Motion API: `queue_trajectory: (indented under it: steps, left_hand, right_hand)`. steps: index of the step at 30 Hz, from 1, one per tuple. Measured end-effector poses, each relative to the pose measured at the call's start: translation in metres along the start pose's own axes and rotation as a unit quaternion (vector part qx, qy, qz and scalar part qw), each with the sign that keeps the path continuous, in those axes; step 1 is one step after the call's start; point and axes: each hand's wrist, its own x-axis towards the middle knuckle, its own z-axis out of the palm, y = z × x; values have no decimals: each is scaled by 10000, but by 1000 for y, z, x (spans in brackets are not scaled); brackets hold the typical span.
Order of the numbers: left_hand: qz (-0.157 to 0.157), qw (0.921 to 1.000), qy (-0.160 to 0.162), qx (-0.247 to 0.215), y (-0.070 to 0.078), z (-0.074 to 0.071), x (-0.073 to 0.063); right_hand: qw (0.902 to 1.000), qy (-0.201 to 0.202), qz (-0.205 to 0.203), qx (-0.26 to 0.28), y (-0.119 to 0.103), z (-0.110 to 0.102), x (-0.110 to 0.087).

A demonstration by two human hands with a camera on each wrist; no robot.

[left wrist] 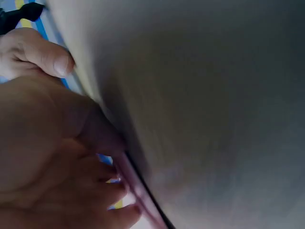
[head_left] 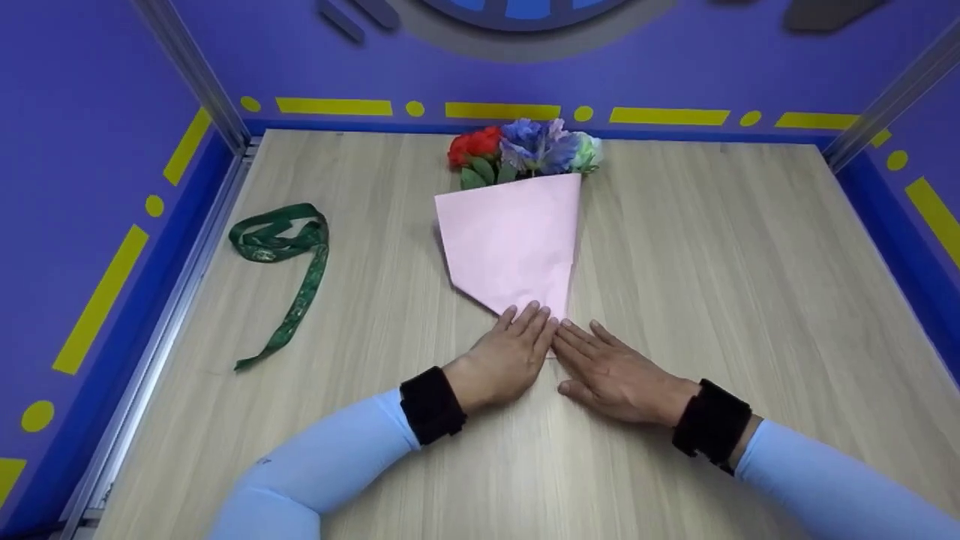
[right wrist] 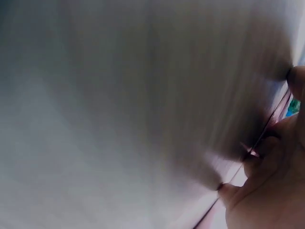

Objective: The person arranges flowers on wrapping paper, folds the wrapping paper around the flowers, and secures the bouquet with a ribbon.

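Observation:
A bouquet lies in pink wrapping paper [head_left: 514, 240] that narrows toward its lower end. Out of the top show red flowers [head_left: 474, 144], blue-purple flowers [head_left: 540, 144] and a pale green-white flower [head_left: 586, 152], with some green leaves. My left hand [head_left: 504, 362] lies over the paper's narrow bottom, its straight fingers pressing it down. Close against it, my right hand [head_left: 626, 375] has its extended fingertips at the paper's lower right edge, thumb apart on the tabletop. The paper's bottom tip is partly hidden under the hands. In the left wrist view, the left fingertips meet the paper's pink edge [left wrist: 138, 190].
A green ribbon [head_left: 301, 296] lies loosely coiled on the left of the wooden table [head_left: 720, 262], its tail stretching toward the front. Blue panels with yellow marks [head_left: 352, 107] wall in the table's back and sides, with metal posts [head_left: 199, 71] at the corners.

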Motion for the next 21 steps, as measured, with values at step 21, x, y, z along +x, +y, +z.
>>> queue_trajectory:
  steps: [21]
  left_hand:
    - [262, 9962, -48, 829, 2, 0, -5]
  right_hand:
    - [9996, 80, 261, -98, 45, -15, 31]
